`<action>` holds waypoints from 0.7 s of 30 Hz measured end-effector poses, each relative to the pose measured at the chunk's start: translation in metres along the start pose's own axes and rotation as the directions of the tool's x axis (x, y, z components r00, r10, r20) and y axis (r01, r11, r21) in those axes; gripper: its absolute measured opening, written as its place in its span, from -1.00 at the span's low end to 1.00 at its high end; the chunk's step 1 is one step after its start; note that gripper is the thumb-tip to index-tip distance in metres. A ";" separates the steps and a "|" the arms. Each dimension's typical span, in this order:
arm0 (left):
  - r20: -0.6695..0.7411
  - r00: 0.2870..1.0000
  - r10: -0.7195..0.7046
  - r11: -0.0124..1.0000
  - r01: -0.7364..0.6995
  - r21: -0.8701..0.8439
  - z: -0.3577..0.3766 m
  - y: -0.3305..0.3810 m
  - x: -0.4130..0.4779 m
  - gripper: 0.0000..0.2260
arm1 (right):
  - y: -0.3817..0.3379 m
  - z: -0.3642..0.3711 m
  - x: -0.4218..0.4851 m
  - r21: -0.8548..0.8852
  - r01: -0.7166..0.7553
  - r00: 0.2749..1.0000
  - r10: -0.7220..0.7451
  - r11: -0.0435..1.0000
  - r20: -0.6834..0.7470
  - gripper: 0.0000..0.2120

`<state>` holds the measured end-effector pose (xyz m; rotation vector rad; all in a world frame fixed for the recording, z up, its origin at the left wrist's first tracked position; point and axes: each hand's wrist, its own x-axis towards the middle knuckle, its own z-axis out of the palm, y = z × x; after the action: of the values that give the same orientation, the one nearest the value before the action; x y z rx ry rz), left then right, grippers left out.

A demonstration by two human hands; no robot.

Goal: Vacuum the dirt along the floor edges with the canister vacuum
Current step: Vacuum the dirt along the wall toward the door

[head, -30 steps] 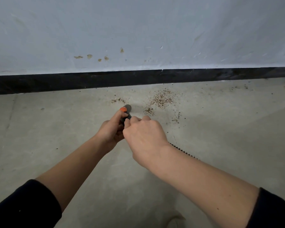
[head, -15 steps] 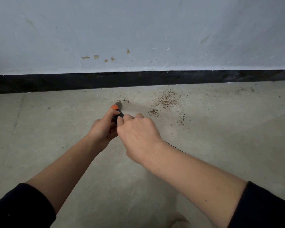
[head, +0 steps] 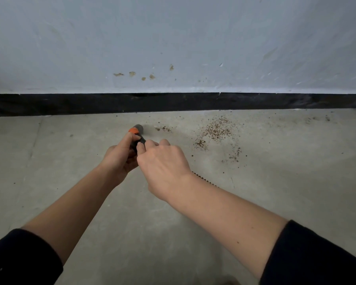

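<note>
Left hand (head: 119, 155) and right hand (head: 162, 161) both wrap the vacuum nozzle (head: 137, 133), steadying it low; tip near baseboard (head: 70, 104), left of dirt (head: 216, 130); hose (head: 203, 179) probably trails behind.

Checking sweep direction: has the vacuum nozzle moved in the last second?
Yes. The nozzle has shifted left, away from the main dirt patch; it now sits below the wall stains.
</note>
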<state>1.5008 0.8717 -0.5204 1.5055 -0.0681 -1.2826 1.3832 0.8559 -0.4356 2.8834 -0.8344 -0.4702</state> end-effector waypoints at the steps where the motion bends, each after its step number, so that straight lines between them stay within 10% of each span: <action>1: 0.007 1.000 0.000 1.000 0.000 0.001 0.001 0.000 0.001 -0.72 | 0.001 0.001 0.000 0.000 -0.004 1.000 0.004 1.000 0.000 -0.49; 21: 0.211 0.976 -0.047 0.996 0.029 0.088 0.059 -0.017 0.006 -0.80 | 0.038 0.007 -0.026 -0.064 -0.122 0.990 0.126 0.990 0.068 -0.50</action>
<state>1.4514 0.8351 -0.5251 1.4407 -0.2369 -1.4851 1.3410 0.8373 -0.4286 2.7549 -0.9869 -0.5782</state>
